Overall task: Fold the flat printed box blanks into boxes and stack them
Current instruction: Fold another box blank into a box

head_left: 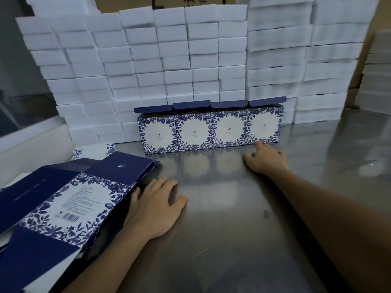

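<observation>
Several folded blue-and-white floral boxes (210, 127) stand in a row at the back of the steel table (232, 208), their dark blue lids up. My right hand (267, 159) reaches out with relaxed fingers, its fingertips touching the bottom of the rightmost box (265, 125). A loose pile of flat printed blanks (69, 199) lies at the left. My left hand (154, 205) lies flat on the table beside the pile, fingers straight, touching the edge of the top blank.
Tall stacks of white foam blocks (148, 66) form a wall behind the boxes and to the right (306, 60). A brown carton (169, 2) rises behind them. A window ledge (31, 136) runs along the left.
</observation>
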Demonstrator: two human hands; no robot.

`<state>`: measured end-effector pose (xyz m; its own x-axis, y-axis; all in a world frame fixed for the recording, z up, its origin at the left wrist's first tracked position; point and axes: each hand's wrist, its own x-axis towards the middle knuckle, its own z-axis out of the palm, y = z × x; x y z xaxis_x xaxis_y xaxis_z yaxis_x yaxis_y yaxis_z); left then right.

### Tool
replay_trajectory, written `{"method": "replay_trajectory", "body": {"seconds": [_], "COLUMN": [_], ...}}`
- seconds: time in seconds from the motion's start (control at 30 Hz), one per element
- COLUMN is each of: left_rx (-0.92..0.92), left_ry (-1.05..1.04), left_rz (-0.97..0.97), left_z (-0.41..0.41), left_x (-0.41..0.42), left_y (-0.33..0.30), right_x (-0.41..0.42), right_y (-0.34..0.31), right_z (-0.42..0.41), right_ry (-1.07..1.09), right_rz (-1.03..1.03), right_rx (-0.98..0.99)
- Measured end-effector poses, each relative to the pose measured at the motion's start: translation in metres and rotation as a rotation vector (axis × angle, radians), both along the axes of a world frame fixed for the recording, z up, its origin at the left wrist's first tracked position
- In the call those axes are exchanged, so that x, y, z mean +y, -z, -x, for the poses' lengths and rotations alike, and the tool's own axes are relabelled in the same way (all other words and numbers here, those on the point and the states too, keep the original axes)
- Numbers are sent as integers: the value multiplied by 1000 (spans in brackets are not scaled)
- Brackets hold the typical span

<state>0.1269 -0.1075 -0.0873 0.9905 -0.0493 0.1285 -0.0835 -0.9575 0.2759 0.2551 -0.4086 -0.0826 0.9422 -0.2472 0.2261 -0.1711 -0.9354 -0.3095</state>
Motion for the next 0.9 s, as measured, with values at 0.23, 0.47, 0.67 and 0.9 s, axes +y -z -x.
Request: {"method": "replay_trajectory", "body": {"seconds": [0.23, 0.47, 0.67, 0.9], "left_rx": [-80, -235, -266, -283], "left_ry": [-9, -7, -17, 14], "left_rz": [-8, -97, -153, -125], "left_z": [7, 27, 43, 48], "left_x": [-4, -14, -22, -19], "left_y": [-3, -11, -8, -5], "right_x": [33, 71, 94, 95], "right_y": [2, 0, 1, -1], "right_z": [53, 106, 127, 134], "right_ry": [-142, -145, -113, -220], "right_rz": [-17, -43, -93, -180], "right_rx": [-43, -44, -76, -116]}}
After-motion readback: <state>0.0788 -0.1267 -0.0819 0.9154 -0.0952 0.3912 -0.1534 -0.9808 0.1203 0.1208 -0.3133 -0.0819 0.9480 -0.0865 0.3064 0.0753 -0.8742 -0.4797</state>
